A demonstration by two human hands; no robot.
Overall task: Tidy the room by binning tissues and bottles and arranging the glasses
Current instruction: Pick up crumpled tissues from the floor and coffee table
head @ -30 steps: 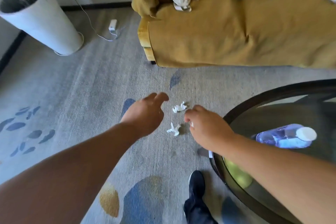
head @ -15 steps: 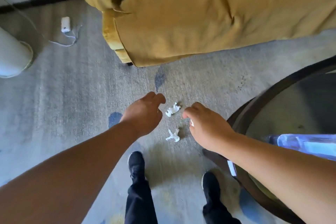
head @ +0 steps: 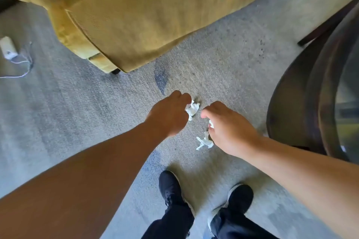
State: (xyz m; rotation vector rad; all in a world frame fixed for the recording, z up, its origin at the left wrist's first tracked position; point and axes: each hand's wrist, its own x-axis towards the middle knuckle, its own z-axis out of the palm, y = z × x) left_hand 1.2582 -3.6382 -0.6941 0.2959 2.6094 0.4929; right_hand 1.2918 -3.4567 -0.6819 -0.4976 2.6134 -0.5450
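Hands point(head: 169, 116) beside crumpled tissues point(head: 192, 109)

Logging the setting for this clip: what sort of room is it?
Probably a lounge or hotel sitting room: a mustard fabric sofa, grey patterned carpet, and a round dark-wood glass-topped table.

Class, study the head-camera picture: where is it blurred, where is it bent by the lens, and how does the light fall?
Head view: motion blur smears the sofa and carpet edges, while the crumpled tissues stay fairly sharp; wide-angle distortion curves the dark table rim and stretches both forearms; the right hand is brightly lit, the left hand in shade.
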